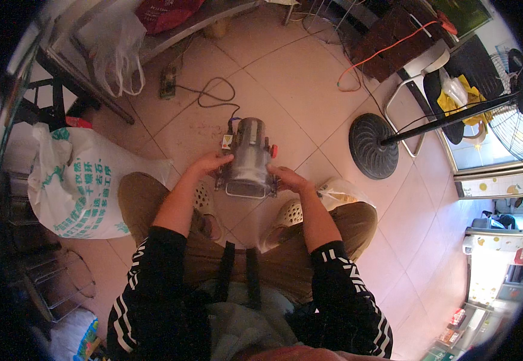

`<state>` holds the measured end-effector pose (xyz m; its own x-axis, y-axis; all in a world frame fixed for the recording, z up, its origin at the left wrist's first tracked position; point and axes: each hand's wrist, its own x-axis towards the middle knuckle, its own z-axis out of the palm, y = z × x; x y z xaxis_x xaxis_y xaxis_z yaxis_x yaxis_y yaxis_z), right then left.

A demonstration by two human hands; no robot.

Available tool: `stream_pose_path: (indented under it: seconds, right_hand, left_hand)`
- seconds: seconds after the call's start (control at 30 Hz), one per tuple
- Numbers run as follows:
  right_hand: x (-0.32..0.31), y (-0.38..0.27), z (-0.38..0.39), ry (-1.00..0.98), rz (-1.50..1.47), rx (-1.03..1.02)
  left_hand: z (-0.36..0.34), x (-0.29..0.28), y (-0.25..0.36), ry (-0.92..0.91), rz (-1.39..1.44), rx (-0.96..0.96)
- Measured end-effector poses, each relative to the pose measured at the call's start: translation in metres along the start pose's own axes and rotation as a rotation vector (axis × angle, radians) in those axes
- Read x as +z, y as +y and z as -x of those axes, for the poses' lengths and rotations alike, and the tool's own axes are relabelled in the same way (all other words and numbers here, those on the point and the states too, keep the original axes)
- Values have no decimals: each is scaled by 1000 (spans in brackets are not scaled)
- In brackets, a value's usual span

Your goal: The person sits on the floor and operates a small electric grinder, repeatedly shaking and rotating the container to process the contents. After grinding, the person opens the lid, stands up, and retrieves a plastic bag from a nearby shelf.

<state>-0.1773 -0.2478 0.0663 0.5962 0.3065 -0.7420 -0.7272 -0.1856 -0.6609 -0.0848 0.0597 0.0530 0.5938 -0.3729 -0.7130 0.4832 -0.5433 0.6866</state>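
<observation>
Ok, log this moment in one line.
left hand: at left side of corded silver cylindrical machine; right hand: at its right side; cord: looped on tiled floor

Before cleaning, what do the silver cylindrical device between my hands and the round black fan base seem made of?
Silver cylindrical device: probably satin metal, given its soft grey sheen. Round black fan base: perhaps matte plastic or painted metal; dull, ridged surface.

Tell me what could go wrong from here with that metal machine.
The metal machine could slip or tip, perhaps toward the pale shoes close by, if the left hand or right hand loosens at its sides. Its cord lies looped on the floor, so it might snag if the machine is moved.
</observation>
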Motion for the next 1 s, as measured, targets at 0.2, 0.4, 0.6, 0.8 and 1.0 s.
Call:
stream_pose_path:
  seconds: [0.2, 0.4, 0.6, 0.8, 1.0]
  right_hand:
    - [5, 52, -54, 45, 128, 85]
    - [19, 46, -25, 102, -12, -64]
    - [4, 16, -5, 140, -106, 81]
    - [-31, -12, -7, 156, -299, -36]
    - [-37, -36, -34, 345, -505, -351]
  left_hand:
    - [6, 14, -11, 11, -190, 39]
    - [9, 22, -19, -74, -47, 229]
    - [-40, 14, -43, 100, -54, 26]
    - [-33, -4, -4, 222, 247, 246]
    - [-40, -9, 31, 253, 774, 323]
